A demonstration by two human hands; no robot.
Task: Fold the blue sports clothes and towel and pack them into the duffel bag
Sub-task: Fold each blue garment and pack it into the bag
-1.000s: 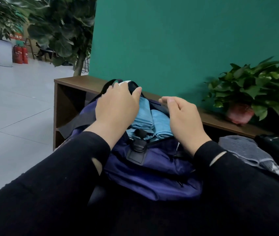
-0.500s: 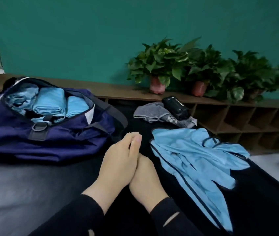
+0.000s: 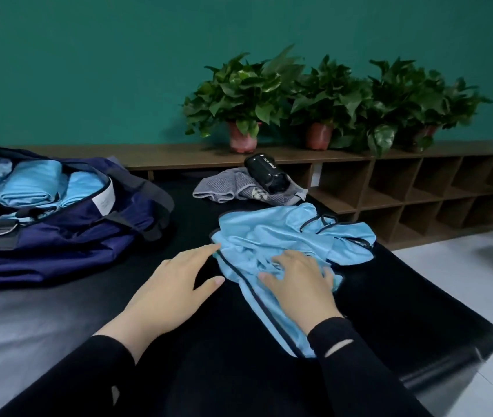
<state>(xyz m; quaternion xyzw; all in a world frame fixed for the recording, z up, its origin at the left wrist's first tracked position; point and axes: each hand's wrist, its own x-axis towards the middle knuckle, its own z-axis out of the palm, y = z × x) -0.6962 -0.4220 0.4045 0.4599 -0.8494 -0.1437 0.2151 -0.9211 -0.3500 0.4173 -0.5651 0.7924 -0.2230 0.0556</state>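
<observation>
At about two o'clock from the person's chest, on the dark tabletop (image 3: 419,311), lies a crumpled light-blue sports garment (image 3: 287,236) with dark piping; both hands have come across to it from the duffel bag (image 3: 67,236), where a second ago they were tucking cloth into the opening; half a second ago they rested together short of the garment, untouched. Now the right hand (image 3: 299,281) presses down on the bunched fabric near its middle, fingers spread and only slightly bent, so its grip is loose and flat rather than closed round anything; the left hand (image 3: 173,284) reaches toward the garment's nine-o'clock edge, fingers straight, fingertips just at the hem, holding nothing. The navy bag sits at ten o'clock, unzipped, with folded blue rolls (image 3: 33,188) already lying side by side inside; I judge that those pieces are packed and that this garment is the next to be smoothed and folded. A grey towel (image 3: 227,188) lies at twelve o'clock with a black bottle (image 3: 264,173) resting on it, apparently still to be dealt with; potted plants (image 3: 242,97) stand on the shelf (image 3: 179,155) behind.
</observation>
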